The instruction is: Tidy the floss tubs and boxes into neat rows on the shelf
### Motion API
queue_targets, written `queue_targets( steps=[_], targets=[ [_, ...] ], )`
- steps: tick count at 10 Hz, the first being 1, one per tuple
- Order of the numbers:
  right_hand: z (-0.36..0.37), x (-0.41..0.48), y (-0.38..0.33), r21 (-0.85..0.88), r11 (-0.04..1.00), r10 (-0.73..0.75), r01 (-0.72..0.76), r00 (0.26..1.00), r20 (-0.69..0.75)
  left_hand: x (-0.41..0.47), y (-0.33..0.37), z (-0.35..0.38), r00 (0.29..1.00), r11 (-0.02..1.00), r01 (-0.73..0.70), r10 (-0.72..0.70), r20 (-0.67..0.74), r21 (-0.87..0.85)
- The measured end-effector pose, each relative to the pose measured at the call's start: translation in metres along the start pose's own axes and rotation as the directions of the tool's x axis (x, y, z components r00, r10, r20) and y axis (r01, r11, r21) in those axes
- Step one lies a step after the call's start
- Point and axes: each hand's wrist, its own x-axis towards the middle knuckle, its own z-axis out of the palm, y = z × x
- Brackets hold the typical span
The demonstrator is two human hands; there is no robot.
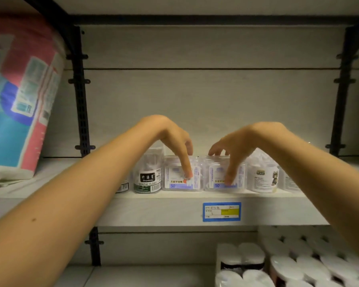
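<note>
Two clear square floss boxes stand side by side at the front of the white shelf (153, 210). My left hand (174, 139) reaches down over the left box (173, 179), thumb on its front label and fingers over its top. My right hand (234, 148) holds the right box (216, 179) the same way. A round floss tub with a dark "DENTAL FLOSS" label (147, 177) stands just left of the boxes. A white round tub with a cat picture (262, 177) stands just right of them. Another tub (122, 186) is partly hidden behind my left forearm.
A large pink and blue tissue pack (19, 100) lies at the shelf's left end. A blue price tag (221, 211) is stuck on the shelf's front edge. Wrapped white paper rolls (278, 264) fill the lower shelf at the right. Black uprights (81, 100) frame the bay.
</note>
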Motion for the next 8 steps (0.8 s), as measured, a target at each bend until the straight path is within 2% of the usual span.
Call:
queue_targets(
  steps=[3, 4, 5, 6, 7, 8],
  targets=[
    [0.002, -0.002, 0.001, 0.003, 1.0, 0.011, -0.011, 1.0, -0.022, -0.011, -0.009, 0.006, 0.998, 0.997, -0.031, 0.026, -0.059, -0.073],
    [-0.007, -0.017, -0.002, 0.09, 0.995, -0.037, 0.051, 0.988, -0.151, -0.044, -0.029, 0.002, 0.965, 0.973, -0.111, 0.057, -0.256, -0.202],
    [-0.016, -0.035, -0.024, 0.232, 0.931, -0.182, 0.282, 0.909, -0.374, -0.084, -0.062, 0.007, 0.897, 0.948, -0.185, 0.055, -0.438, -0.259],
    [-0.018, -0.029, -0.061, 0.238, 0.881, -0.235, 0.409, 0.816, -0.529, -0.107, -0.098, 0.025, 0.863, 0.968, -0.129, 0.003, -0.505, -0.214],
    [-0.017, -0.014, -0.093, 0.223, 0.89, -0.207, 0.398, 0.788, -0.58, -0.112, -0.124, 0.044, 0.85, 0.961, -0.098, -0.054, -0.525, -0.258],
    [-0.015, -0.003, -0.111, 0.259, 0.893, -0.15, 0.368, 0.786, -0.6, -0.105, -0.14, 0.065, 0.83, 0.952, -0.131, -0.047, -0.556, -0.276]
  ],
)
